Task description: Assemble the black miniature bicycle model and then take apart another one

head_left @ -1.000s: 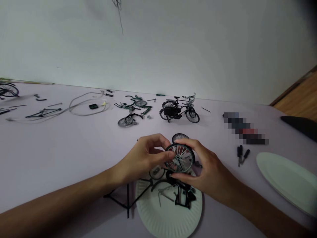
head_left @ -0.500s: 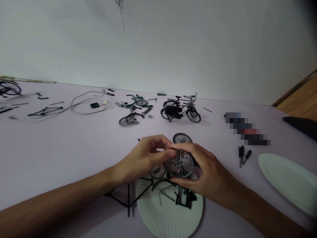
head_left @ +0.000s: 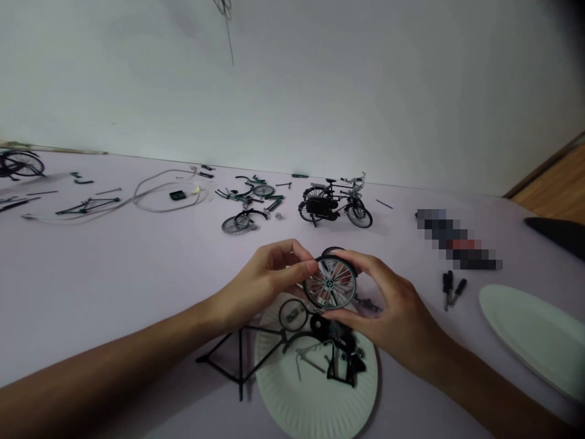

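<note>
Between both hands a small spoked bicycle wheel [head_left: 329, 282] with a dark tyre is held upright above a white paper plate [head_left: 311, 411]. My left hand [head_left: 274, 271] pinches its upper left rim with thumb and finger. My right hand [head_left: 388, 299] grips it from the right, fingers over the top and thumb under the lower edge. Behind it, another wheel [head_left: 333, 250] shows only partly. On the plate lie black and grey model bicycle parts, among them a ring [head_left: 293, 314] and a stand-like piece [head_left: 342, 364]. A black bicycle frame [head_left: 241, 360] rests across the plate's left edge.
An assembled miniature bicycle [head_left: 336, 204] stands behind my hands. Green bicycle parts [head_left: 251, 195] and a looped cable [head_left: 150, 204] lie to the left. Several small screwdrivers [head_left: 451, 289] and a second white plate [head_left: 530, 332] are at the right, near a pixelated object [head_left: 457, 241].
The held wheel has risen slightly, showing more of the plate's parts. My right fingers have opened wider around its rim, and the view has shifted a little.
</note>
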`<action>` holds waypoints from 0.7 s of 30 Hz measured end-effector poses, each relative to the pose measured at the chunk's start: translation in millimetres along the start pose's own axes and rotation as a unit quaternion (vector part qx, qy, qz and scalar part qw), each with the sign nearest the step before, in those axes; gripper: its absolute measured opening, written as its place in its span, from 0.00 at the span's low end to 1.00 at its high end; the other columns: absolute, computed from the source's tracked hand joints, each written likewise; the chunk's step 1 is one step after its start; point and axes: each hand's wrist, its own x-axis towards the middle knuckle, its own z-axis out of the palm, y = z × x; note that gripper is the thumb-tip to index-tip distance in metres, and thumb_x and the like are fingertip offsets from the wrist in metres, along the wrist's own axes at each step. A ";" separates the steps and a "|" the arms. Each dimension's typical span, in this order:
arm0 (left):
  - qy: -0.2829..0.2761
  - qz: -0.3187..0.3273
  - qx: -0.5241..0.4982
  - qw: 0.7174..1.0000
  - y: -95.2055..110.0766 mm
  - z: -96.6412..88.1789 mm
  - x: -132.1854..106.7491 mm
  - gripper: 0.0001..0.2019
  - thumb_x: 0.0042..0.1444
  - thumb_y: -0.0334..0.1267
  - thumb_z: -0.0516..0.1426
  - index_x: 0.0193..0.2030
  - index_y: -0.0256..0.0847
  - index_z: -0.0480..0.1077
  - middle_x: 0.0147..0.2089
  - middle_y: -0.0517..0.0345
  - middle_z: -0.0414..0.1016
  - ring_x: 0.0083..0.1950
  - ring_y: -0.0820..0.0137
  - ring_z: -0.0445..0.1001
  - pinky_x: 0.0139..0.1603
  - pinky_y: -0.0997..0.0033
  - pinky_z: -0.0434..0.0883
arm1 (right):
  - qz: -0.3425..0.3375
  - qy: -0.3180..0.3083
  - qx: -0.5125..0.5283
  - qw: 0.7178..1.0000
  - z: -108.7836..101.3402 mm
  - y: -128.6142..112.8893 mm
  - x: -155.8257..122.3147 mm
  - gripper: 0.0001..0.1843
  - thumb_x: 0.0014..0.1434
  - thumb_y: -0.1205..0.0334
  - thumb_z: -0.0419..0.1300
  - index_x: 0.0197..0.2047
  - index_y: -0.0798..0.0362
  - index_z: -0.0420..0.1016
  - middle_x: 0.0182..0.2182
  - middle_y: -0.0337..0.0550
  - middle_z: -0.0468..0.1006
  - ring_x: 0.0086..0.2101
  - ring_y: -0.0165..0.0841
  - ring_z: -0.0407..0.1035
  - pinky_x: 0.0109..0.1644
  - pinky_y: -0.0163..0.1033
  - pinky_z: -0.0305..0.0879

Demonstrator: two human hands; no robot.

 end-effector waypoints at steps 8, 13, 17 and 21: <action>-0.001 0.009 0.003 1.000 1.2 -0.3 0.7 0.08 0.63 0.35 0.59 0.35 0.34 0.68 0.33 0.56 0.75 0.33 0.75 0.75 0.33 0.79 0.74 | 0.003 0.006 0.001 1.000 -0.9 0.1 -0.5 0.36 0.53 0.58 0.71 0.62 0.42 0.62 0.55 0.44 0.75 0.53 0.44 0.71 0.55 0.52 0.71; -0.006 0.006 0.008 1.000 0.4 -1.5 1.4 0.07 0.63 0.35 0.59 0.36 0.34 0.68 0.34 0.55 0.76 0.35 0.74 0.75 0.35 0.76 0.76 | -0.025 0.005 -0.012 1.000 -3.4 2.3 0.4 0.37 0.54 0.59 0.71 0.64 0.42 0.62 0.53 0.43 0.76 0.51 0.42 0.71 0.55 0.50 0.70; -0.009 0.013 0.013 1.000 -0.3 -1.8 1.7 0.07 0.63 0.36 0.59 0.36 0.34 0.67 0.35 0.55 0.75 0.36 0.73 0.76 0.36 0.73 0.77 | -0.047 0.015 -0.021 0.999 -4.8 3.0 2.8 0.37 0.55 0.60 0.70 0.65 0.43 0.62 0.50 0.43 0.78 0.48 0.40 0.72 0.54 0.48 0.69; -0.010 0.017 0.018 1.000 -0.4 -2.4 2.4 0.07 0.64 0.36 0.58 0.36 0.34 0.67 0.34 0.55 0.75 0.36 0.73 0.76 0.36 0.74 0.78 | -0.051 0.017 -0.019 0.998 -3.9 2.7 3.3 0.37 0.55 0.62 0.71 0.65 0.46 0.63 0.47 0.42 0.79 0.48 0.39 0.71 0.54 0.46 0.68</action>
